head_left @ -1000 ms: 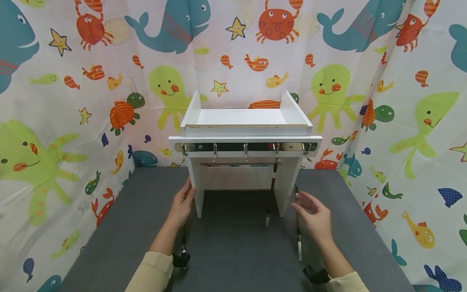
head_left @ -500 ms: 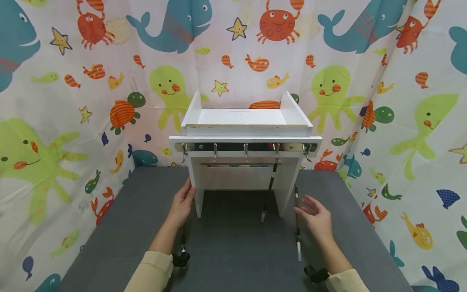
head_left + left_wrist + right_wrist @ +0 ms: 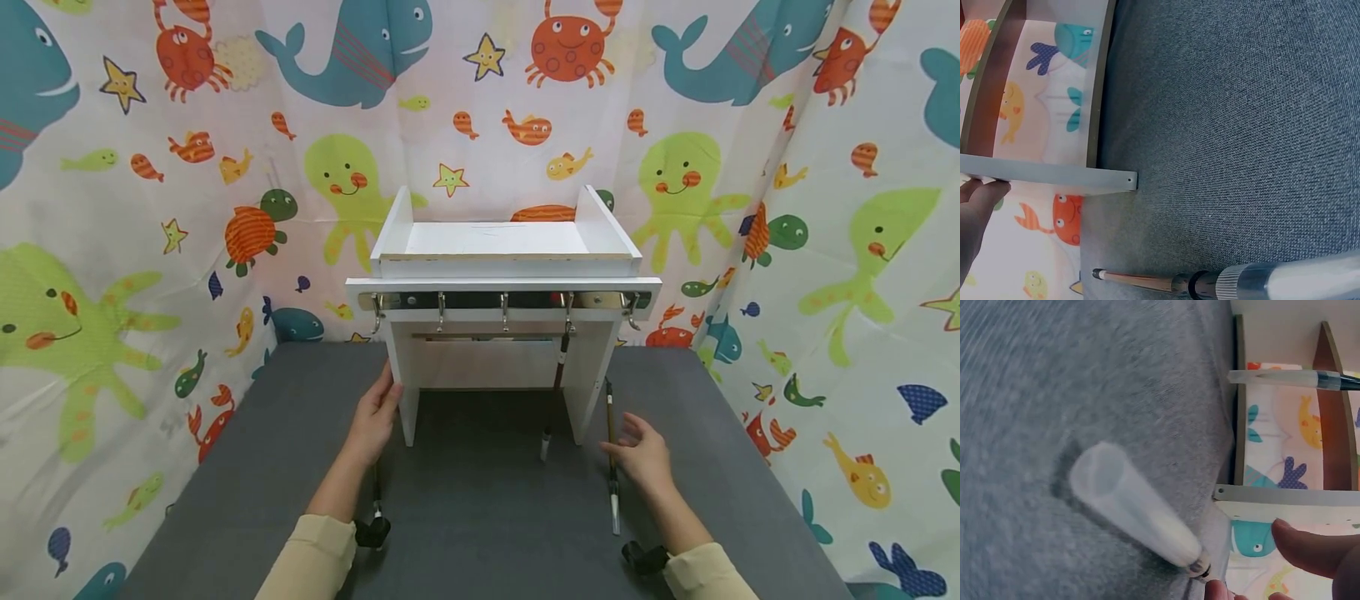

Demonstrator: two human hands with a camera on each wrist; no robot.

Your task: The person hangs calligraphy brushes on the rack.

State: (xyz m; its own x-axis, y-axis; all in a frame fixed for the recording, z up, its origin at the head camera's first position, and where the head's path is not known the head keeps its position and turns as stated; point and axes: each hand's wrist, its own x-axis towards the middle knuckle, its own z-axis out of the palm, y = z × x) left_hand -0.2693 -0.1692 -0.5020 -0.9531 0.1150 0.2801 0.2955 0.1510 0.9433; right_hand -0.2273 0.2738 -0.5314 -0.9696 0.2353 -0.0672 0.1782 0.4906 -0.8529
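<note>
My left hand [image 3: 375, 417] rests against the outer side of the left panel of a white shelf [image 3: 506, 268], fingertips at its front edge. From a hook of the shelf's rail hangs a brush [image 3: 560, 367] with a dark handle and clear cap, tip downward. Just right of the shelf a second capped brush [image 3: 612, 475] lies on the table. My right hand [image 3: 645, 458] is beside it, thumb near the handle, fingers loosely bent and not closed round it. In the right wrist view its clear cap [image 3: 1135, 506] shows large. A third brush [image 3: 1141, 281] lies beside my left forearm.
Several metal hooks [image 3: 505, 312] line the rail across the shelf's front. The grey cloth-covered table [image 3: 480, 533] runs up to a sea-animal curtain [image 3: 480, 108] at the back and sides. Black wrist straps [image 3: 645, 558] sit at my sleeves.
The hanging brush has swung left and back a little. My right hand has lowered slightly along the lying brush. The left hand has stayed against the panel.
</note>
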